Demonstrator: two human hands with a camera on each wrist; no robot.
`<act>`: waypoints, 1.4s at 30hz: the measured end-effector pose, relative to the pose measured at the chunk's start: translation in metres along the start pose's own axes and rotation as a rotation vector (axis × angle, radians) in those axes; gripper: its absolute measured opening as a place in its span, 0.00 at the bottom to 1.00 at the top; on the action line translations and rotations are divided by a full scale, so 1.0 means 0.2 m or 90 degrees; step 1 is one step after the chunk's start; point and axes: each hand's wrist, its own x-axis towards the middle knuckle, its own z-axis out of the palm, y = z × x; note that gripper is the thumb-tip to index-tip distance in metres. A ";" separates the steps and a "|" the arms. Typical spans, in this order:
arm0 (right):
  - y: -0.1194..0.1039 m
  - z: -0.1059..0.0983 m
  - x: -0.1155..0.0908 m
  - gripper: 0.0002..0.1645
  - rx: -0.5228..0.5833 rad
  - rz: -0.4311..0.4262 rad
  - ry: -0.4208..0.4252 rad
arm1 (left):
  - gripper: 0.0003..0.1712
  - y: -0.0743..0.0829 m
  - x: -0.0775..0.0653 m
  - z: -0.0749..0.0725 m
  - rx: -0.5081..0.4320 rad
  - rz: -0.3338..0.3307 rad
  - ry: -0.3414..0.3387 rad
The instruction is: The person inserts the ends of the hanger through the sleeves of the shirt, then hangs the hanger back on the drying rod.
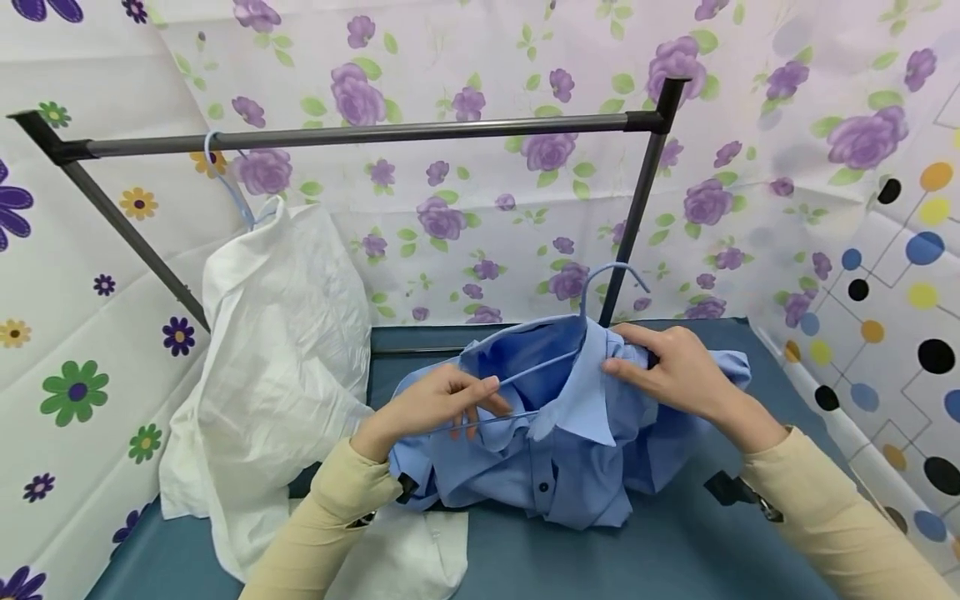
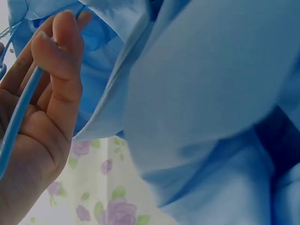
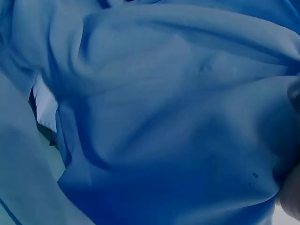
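A light blue collared shirt [image 1: 517, 458] lies bunched on the table, its collar standing up. The blue hanger [image 1: 592, 287] is partly inside it, with the hook rising above the collar. My left hand [image 1: 442, 400] pinches the hanger's bar at the neck opening; the left wrist view shows this bar [image 2: 21, 112] crossing the palm under thumb and forefinger. On the other side, my right hand [image 1: 675, 367] grips the shirt by the shoulder beside the collar, thumb in front. Blue cloth [image 3: 178, 126] fills most of the right wrist view. The hanger's far end is hidden in the shirt.
A dark metal rack [image 1: 420, 132] spans the back. From its left part hangs a white shirt [image 1: 277, 333] on a blue hanger, its lower part reaching the blue-green table [image 1: 540, 562]. Flowered sheets [image 1: 465, 208] stand behind and at the sides.
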 end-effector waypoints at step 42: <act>-0.11 0.04 0.05 0.19 0.132 -0.062 0.062 | 0.19 0.10 -0.16 -0.14 0.077 0.038 0.193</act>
